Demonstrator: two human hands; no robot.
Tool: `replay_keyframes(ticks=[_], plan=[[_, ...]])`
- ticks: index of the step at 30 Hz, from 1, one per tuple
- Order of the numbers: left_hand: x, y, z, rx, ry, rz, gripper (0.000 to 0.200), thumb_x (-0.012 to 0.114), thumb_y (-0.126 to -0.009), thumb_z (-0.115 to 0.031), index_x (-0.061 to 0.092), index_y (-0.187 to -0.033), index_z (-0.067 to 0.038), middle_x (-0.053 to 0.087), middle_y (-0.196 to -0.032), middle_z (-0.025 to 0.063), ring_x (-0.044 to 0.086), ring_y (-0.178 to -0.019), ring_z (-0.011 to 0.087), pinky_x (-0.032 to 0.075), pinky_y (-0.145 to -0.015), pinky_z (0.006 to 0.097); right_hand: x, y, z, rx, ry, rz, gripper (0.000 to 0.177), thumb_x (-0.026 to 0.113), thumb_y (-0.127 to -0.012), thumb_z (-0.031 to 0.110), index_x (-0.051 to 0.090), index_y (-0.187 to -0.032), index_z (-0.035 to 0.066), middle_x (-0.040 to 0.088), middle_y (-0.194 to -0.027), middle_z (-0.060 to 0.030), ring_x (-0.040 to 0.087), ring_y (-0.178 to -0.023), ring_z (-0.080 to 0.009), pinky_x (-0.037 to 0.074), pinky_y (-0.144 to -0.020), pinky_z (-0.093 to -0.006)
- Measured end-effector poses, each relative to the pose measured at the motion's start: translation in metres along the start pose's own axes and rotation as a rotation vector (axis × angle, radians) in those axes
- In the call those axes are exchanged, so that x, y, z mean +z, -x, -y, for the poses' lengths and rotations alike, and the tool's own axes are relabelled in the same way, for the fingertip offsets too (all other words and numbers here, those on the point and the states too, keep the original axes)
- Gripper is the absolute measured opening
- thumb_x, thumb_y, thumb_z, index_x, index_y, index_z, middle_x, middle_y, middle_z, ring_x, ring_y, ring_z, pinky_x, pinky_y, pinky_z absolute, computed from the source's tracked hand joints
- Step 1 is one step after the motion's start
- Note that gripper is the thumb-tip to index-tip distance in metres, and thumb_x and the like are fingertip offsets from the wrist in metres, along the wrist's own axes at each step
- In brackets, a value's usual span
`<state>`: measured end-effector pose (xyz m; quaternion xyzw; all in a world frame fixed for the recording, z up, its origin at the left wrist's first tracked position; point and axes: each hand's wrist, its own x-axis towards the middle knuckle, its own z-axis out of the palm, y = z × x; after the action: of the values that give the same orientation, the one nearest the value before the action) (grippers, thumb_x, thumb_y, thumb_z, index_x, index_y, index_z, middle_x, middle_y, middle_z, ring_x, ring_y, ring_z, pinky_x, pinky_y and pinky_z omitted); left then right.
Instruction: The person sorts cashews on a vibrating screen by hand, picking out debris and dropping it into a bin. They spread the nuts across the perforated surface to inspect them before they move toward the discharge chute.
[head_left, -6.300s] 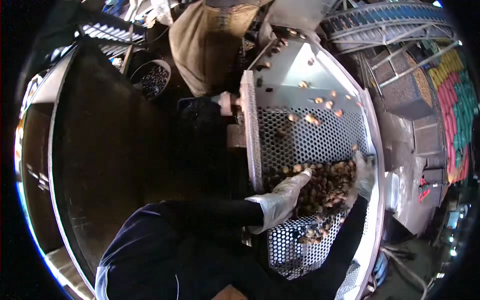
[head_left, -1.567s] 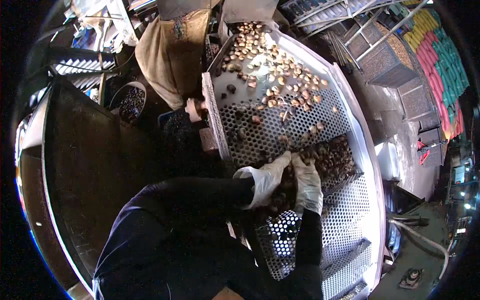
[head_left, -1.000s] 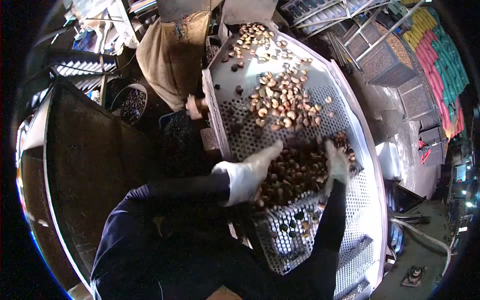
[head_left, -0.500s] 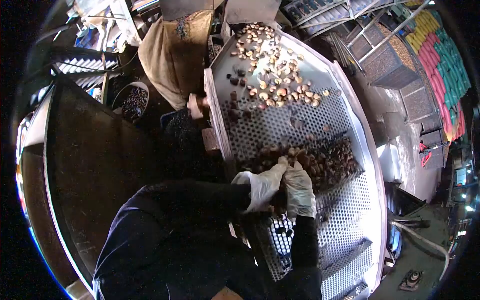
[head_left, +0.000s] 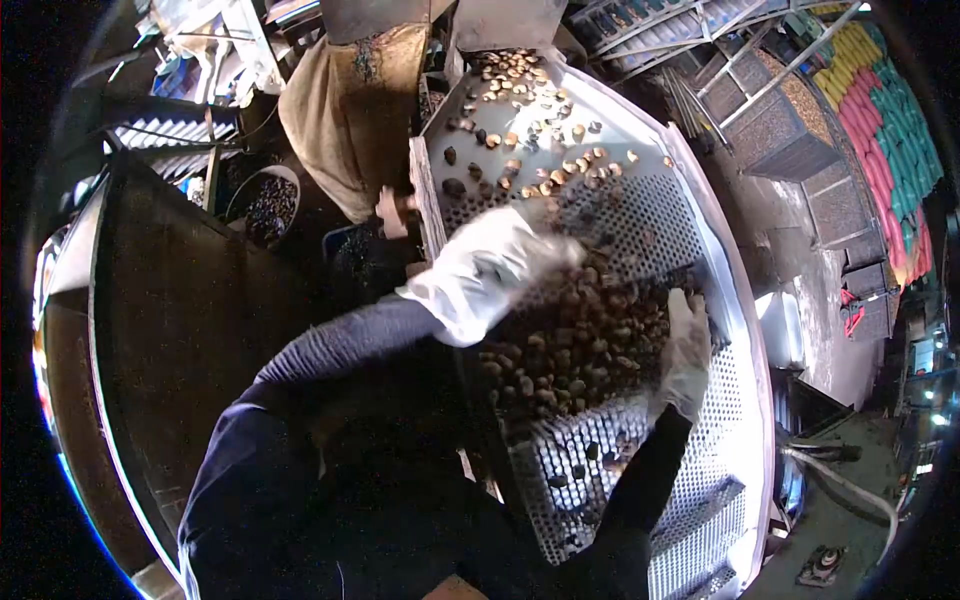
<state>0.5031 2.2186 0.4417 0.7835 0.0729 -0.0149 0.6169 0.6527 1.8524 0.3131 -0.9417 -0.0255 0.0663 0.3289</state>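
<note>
A perforated metal tray (head_left: 690,440) with raised sides bears a pile of brown nuts (head_left: 570,350) at its middle. Over the pile's upper left is my left hand (head_left: 490,262), in a whitish glove; its fingers are smeared by motion, so its grip is unclear. My right hand (head_left: 687,350), gloved too, lies along the pile's right edge with its fingers stretched out. Paler nuts (head_left: 585,165) are scattered over the smooth upper part of the tray. A few dark pieces (head_left: 575,470) lie on the holes below the pile.
A round bucket (head_left: 292,180) of dark pieces stands at the left, near a brown sack cloth (head_left: 345,120). A large dark metal panel (head_left: 200,340) fills the left side. Coloured sacks (head_left: 880,140) are stacked behind a bin of nuts (head_left: 790,150) at the upper right.
My hands have come apart: the left moved up and left, the right moved right. The nut pile is more spread out, and the paler nuts above lie differently, with fewer showing.
</note>
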Motion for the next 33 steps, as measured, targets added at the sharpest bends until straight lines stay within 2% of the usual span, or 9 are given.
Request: replay_keyframes(ticks=[2,3,7,13,16,20,22,29,33], plan=[[-0.025,-0.022,0.006,0.188,-0.412,-0.121,0.035,0.069,-0.107,-0.025,0.077,-0.133,-0.003,0.08,-0.123,0.0173,0.074,-0.102,0.0244,0.056,-0.096,0.0388,0.026,-0.026,-0.107,-0.23,0.268,-0.042,0.056,0.047,-0.121,0.031,0.045,-0.164,-0.006,0.069,-0.15,-0.0188,0.074,-0.126,-0.022,0.063,-0.102,-0.0239],[-0.025,-0.035,0.012,0.283,-0.49,-0.116,0.037,0.07,-0.106,-0.028,0.077,-0.131,-0.002,0.08,-0.118,0.0189,0.075,-0.102,0.0278,0.056,-0.095,0.04,0.038,-0.029,-0.126,0.02,0.253,-0.037,0.057,0.047,-0.121,0.033,0.046,-0.163,-0.005,0.069,-0.15,-0.0179,0.075,-0.124,-0.0218,0.064,-0.099,-0.0229],[0.007,-0.129,0.04,0.243,-0.542,0.078,0.042,0.079,-0.092,-0.031,0.078,-0.122,-0.002,0.079,-0.109,0.02,0.076,-0.107,0.0349,0.059,-0.097,0.0413,0.004,0.058,0.043,0.097,0.409,0.057,0.09,0.067,-0.108,0.059,0.045,-0.165,-0.007,0.074,-0.128,-0.0281,0.075,-0.114,-0.0372,0.067,-0.089,-0.0416],[0.044,-0.197,0.106,0.411,-1.047,0.163,0.047,0.087,-0.06,-0.024,0.083,-0.103,-0.007,0.073,-0.112,0.0192,0.072,-0.119,0.0369,0.06,-0.101,0.0417,0.014,0.086,0.035,-0.071,0.469,0.009,0.086,0.075,-0.103,0.05,0.054,-0.156,-0.013,0.075,-0.107,-0.0301,0.075,-0.099,-0.0449,0.061,-0.082,-0.0507],[0.024,-0.173,0.079,0.558,-1.118,0.222,0.041,0.085,-0.067,-0.028,0.083,-0.102,-0.008,0.073,-0.116,0.0216,0.071,-0.121,0.0384,0.059,-0.1,0.0442,0.011,0.093,0.021,-0.128,0.473,-0.021,0.083,0.077,-0.102,0.046,0.055,-0.153,-0.016,0.075,-0.102,-0.0301,0.075,-0.094,-0.0445,0.061,-0.081,-0.0497],[0.019,-0.225,0.098,0.251,-0.878,0.369,0.041,0.079,-0.087,-0.022,0.08,-0.126,-0.008,0.076,-0.123,0.023,0.077,-0.114,0.038,0.061,-0.096,0.0464,0.014,0.087,0.027,-0.069,0.282,-0.052,0.085,0.078,-0.1,0.047,0.057,-0.151,-0.017,0.076,-0.103,-0.0307,0.075,-0.093,-0.0441,0.061,-0.079,-0.0487],[0.017,-0.208,0.087,0.479,-1.096,0.323,0.042,0.08,-0.093,-0.022,0.078,-0.132,-0.007,0.078,-0.12,0.0223,0.079,-0.11,0.0379,0.062,-0.095,0.0469,0.002,0.09,0.056,0.021,0.307,0.039,0.085,0.078,-0.1,0.049,0.058,-0.151,-0.015,0.076,-0.108,-0.0322,0.076,-0.1,-0.0454,0.062,-0.085,-0.0496],[0.009,-0.236,0.077,-0.535,-0.313,0.103,0.046,0.079,-0.103,-0.035,0.076,-0.135,-0.003,0.082,-0.119,0.0175,0.081,-0.103,0.0321,0.065,-0.092,0.045,0.012,0.097,-0.008,-0.131,0.423,-0.088,0.081,0.08,-0.097,0.047,0.062,-0.148,-0.014,0.075,-0.108,-0.0319,0.073,-0.102,-0.0463,0.058,-0.09,-0.0521],[-0.014,-0.246,0.094,-0.232,-0.708,0.308,0.064,0.077,-0.1,-0.052,0.073,-0.143,-0.004,0.079,-0.128,0.0143,0.079,-0.099,0.0287,0.067,-0.088,0.0399,0.003,0.105,0.026,-0.065,0.362,-0.045,0.078,0.08,-0.097,0.043,0.063,-0.147,-0.014,0.075,-0.104,-0.0314,0.074,-0.1,-0.0451,0.059,-0.086,-0.0513]])
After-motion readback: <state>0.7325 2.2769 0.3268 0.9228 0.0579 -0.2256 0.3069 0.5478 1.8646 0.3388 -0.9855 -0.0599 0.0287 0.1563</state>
